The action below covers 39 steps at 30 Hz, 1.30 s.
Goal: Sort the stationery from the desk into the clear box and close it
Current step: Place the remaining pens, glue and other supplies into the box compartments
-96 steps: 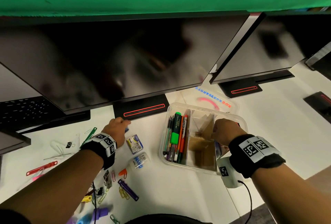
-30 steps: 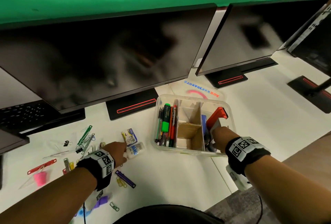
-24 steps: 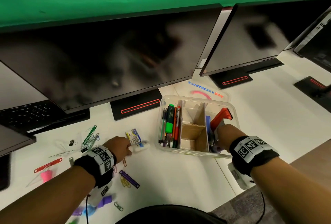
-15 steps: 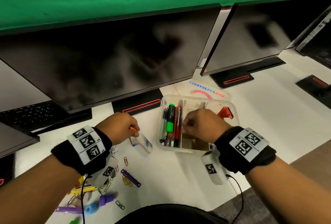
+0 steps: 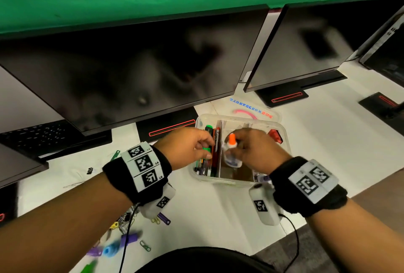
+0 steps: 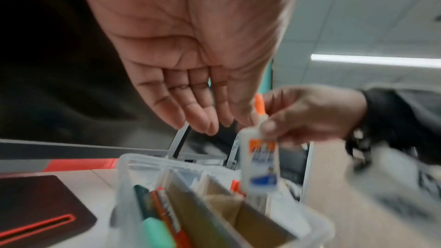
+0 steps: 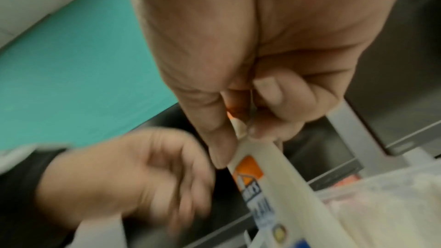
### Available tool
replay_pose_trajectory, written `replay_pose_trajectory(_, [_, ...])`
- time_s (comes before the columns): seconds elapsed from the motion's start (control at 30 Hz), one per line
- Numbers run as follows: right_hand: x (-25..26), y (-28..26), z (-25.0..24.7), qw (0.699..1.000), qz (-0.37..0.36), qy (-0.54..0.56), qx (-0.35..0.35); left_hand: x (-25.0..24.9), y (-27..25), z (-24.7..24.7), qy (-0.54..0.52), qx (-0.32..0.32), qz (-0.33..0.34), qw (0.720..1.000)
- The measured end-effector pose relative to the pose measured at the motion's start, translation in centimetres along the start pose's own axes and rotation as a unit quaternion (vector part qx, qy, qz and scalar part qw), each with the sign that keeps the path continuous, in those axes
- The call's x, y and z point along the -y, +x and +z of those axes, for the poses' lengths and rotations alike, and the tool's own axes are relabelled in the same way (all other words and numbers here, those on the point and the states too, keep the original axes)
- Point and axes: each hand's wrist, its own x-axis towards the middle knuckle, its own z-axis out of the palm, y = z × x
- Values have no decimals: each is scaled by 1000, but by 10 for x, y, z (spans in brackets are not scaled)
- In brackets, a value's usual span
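Observation:
The clear box (image 5: 283, 129) stands open on the white desk, split by cardboard dividers (image 5: 238, 175). Pens and a green highlighter (image 5: 213, 159) fill its left compartment, and a red stapler (image 5: 276, 135) lies at its right end. My right hand (image 5: 251, 149) pinches a small white glue bottle (image 5: 230, 156) with an orange cap near its neck, upright over the middle compartment. The pinch also shows in the left wrist view, right hand (image 6: 305, 114) on bottle (image 6: 260, 161), and in the right wrist view (image 7: 269, 186). My left hand (image 5: 195, 147) hovers over the pens, fingers (image 6: 203, 118) relaxed, holding nothing.
The box lid (image 5: 251, 111) with coloured lettering lies behind the box. Two dark monitors (image 5: 131, 71) overhang the back of the desk, with a stand base (image 5: 168, 126) left of the box. Paper clips and purple pieces (image 5: 129, 237) are scattered at the lower left; a keyboard (image 5: 43, 135) sits far left.
My left hand picked the glue bottle off the desk and carried it right to the box. My right hand left the right compartment and took the bottle; the left hand let go.

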Motion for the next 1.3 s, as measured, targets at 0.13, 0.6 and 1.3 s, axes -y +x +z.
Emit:
replay_pose_trajectory(0.13, [-34,-1,-36,995,83,-14,-45,14,3,18,151,107,29,982])
replay_pose_trajectory(0.6, [-82,12,29,956,215,-149,133,28,5,38,153,179,15,972])
replay_pose_trajectory(1.3, [-95,-24,64,986,148,-34,-73,160,18,64,113,92,-179,973])
